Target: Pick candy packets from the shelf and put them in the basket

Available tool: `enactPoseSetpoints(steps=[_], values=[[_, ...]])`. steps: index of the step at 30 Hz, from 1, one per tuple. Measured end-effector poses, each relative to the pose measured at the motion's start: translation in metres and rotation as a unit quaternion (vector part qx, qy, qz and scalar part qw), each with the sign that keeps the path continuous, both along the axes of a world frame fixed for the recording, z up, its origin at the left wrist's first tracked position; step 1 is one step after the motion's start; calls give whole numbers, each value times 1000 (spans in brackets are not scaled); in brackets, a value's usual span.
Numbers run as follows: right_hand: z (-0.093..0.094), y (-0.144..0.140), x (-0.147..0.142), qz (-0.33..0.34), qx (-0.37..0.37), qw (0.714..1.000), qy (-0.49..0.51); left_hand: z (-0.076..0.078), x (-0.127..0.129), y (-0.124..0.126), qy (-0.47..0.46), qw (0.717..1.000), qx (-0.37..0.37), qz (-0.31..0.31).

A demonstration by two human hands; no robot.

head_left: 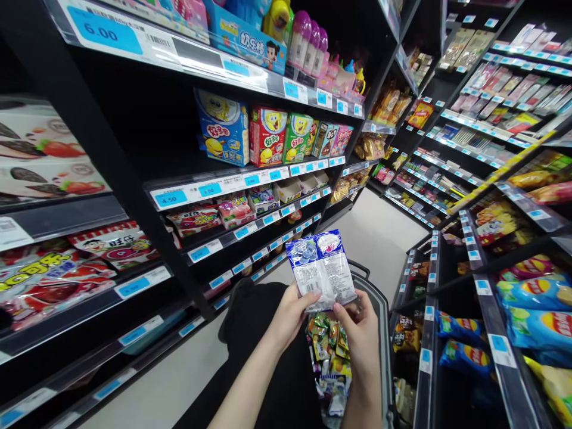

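Item: snack packet (320, 271) over the basket (383, 333) | Grip: my left hand (290, 313) and right hand (360, 330) each pinch its bottom edge | Risk: I judge slick film could slip.

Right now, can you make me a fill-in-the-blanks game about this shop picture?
1. Both hands hold one blue and white ____ of sweets.
2. The left hand and right hand grip its ____ edge.
3. Under the packet is a basket full of ____.
4. The price tag at top left reads ____.

Missing words: packet; bottom; snacks; 6.00
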State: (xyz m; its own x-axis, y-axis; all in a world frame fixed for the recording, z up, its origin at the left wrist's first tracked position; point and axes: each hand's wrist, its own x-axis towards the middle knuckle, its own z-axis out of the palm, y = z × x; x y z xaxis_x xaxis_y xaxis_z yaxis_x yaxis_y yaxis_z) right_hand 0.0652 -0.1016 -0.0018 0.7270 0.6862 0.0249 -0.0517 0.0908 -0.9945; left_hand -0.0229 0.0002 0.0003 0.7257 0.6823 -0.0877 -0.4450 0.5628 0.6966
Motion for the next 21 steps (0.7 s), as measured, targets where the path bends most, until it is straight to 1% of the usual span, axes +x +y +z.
enactPoseSetpoints(steps=[5, 8, 12, 15, 21], values=[[1, 1, 0, -3, -1, 1000, -14, -1, 0, 1, 2, 1000, 20, -2], [1, 1, 1, -7, -11, 1000, -24, -5, 1, 1, 16, 999, 38, 7], [-2, 2, 5, -48, -20, 998, -41, -13, 2, 3, 36, 996, 74, 18], [-7, 1, 10, -76, -26, 996, -48, -17, 3, 3, 43, 995, 95, 5], [-9, -2, 14, -66, -24, 996, -48, -17, 4, 4, 38, 994, 98, -4]])
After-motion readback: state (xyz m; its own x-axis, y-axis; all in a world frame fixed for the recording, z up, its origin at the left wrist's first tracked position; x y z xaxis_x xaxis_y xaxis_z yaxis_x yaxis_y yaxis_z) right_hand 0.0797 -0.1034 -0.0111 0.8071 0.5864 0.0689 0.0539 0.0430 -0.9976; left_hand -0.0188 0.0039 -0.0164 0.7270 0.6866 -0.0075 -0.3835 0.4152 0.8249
